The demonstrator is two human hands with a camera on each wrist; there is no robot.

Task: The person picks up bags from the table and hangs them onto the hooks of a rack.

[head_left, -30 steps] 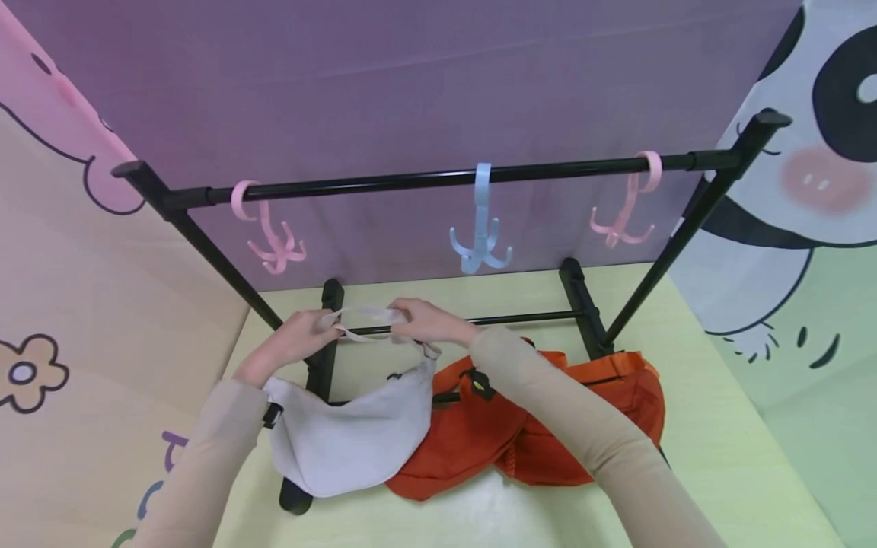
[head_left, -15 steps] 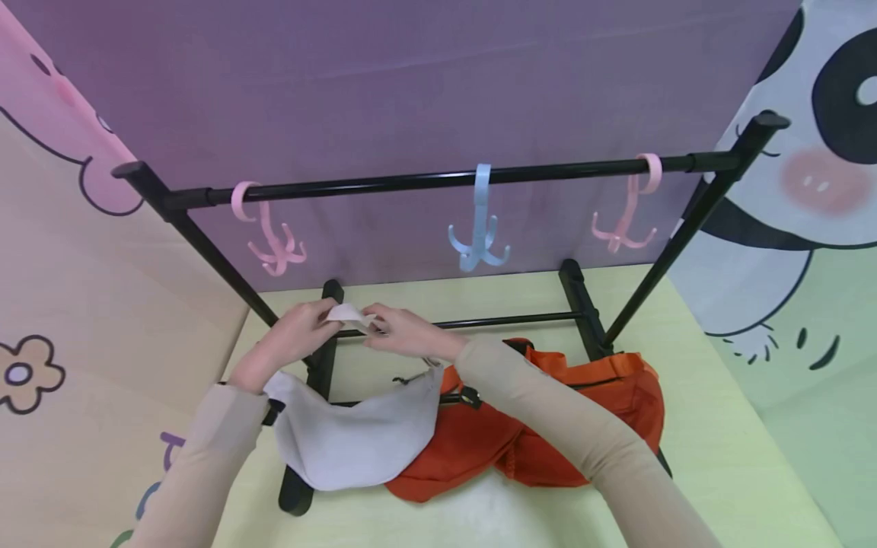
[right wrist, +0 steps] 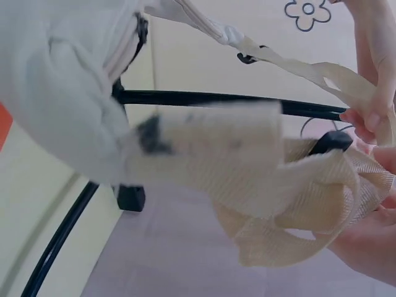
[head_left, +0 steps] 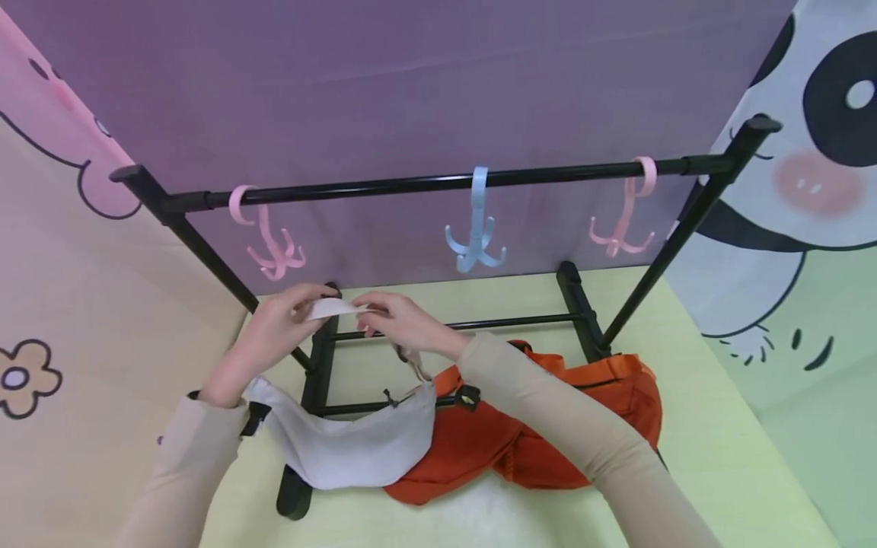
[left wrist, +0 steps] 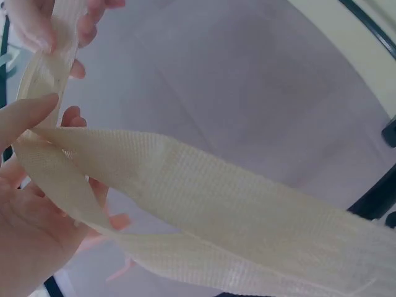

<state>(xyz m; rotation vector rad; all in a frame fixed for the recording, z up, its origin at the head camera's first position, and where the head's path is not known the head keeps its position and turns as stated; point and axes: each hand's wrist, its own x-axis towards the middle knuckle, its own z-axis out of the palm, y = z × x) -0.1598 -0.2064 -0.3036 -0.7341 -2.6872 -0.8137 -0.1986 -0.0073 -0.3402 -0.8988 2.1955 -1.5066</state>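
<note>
At the far left of the head view, a flower drawing [head_left: 15, 377] marks the pale wall. Next, a pink hook [head_left: 277, 255] hangs from the top bar [head_left: 377, 185] of a black rack. Below that hook, the left hand [head_left: 272, 326] pinches a pale strap [head_left: 332, 307] between thumb and fingers; the left wrist view shows the strap looping beyond that grip. Under the hands, a white bag [head_left: 356, 449] lies across the left part of the rack's base, overlapping red-orange bag fabric [head_left: 452, 449] to its right. The right hand [head_left: 406, 321] pinches the same strap, fingers bent, just beside the left. Farther right, a blue hook [head_left: 475, 236] hangs near the bar's middle, and beyond the red-orange fabric on the tabletop [head_left: 740, 487], another pink hook [head_left: 622, 221] hangs near the right upright [head_left: 685, 228].
</note>
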